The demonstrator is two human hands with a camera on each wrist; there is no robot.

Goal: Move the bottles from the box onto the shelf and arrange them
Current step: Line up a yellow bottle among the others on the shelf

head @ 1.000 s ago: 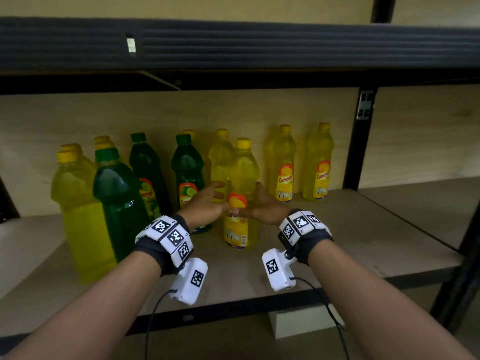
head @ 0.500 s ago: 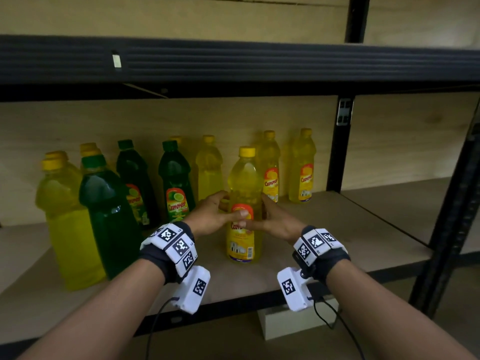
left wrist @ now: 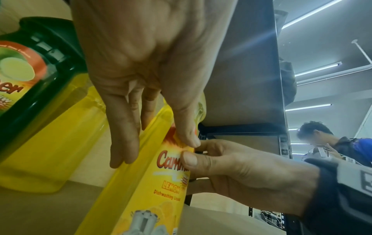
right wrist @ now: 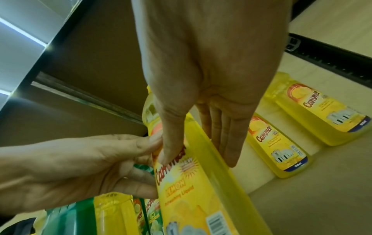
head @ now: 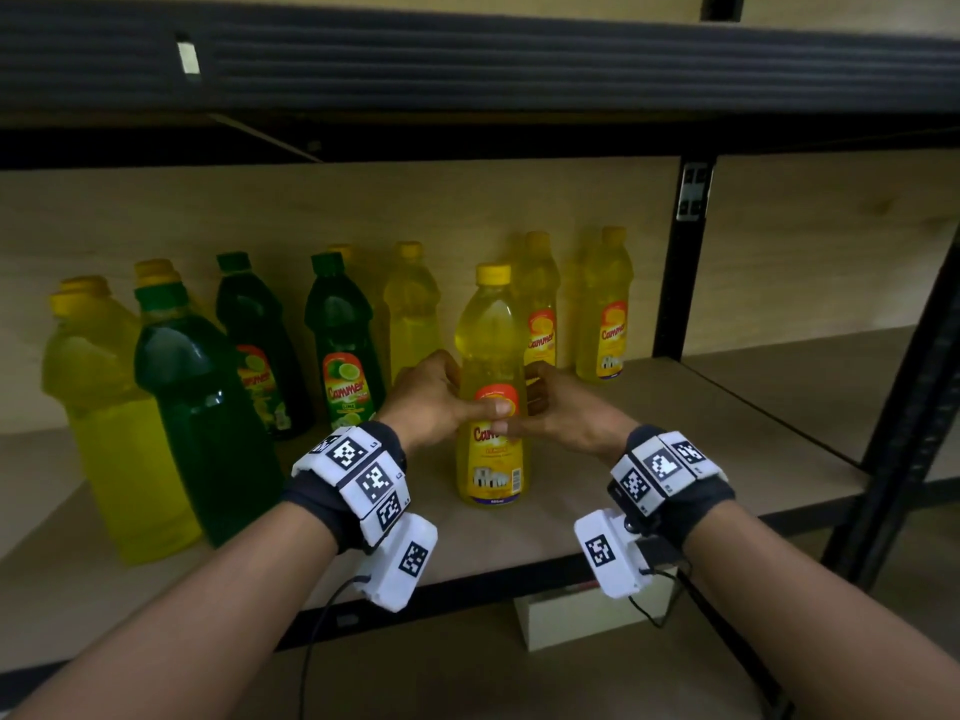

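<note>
A yellow lemon dish-soap bottle (head: 488, 330) with a yellow cap stands upright on the wooden shelf board (head: 649, 433), in front of the back row. My left hand (head: 441, 397) holds it from the left, thumb on the label and fingers along its side. My right hand (head: 545, 407) holds it the same way from the right, and the thumbs nearly touch. In the left wrist view, the left hand (left wrist: 145, 79) pinches the bottle (left wrist: 161, 182) opposite the right hand (left wrist: 241, 171). The right wrist view shows the right hand (right wrist: 201, 95) and the left hand (right wrist: 80, 167) on the bottle (right wrist: 201, 182).
Two yellow bottles (head: 605, 309) stand at the back right, and another yellow bottle (head: 413, 309) and green bottles (head: 343, 350) to the left. A large green bottle (head: 197, 407) and a large yellow bottle (head: 114, 418) stand front left. A black post (head: 680, 262) bounds the bay.
Both hands kept hold of the yellow bottle and shifted it a little to the right along the shelf. Its label now faces forward.
</note>
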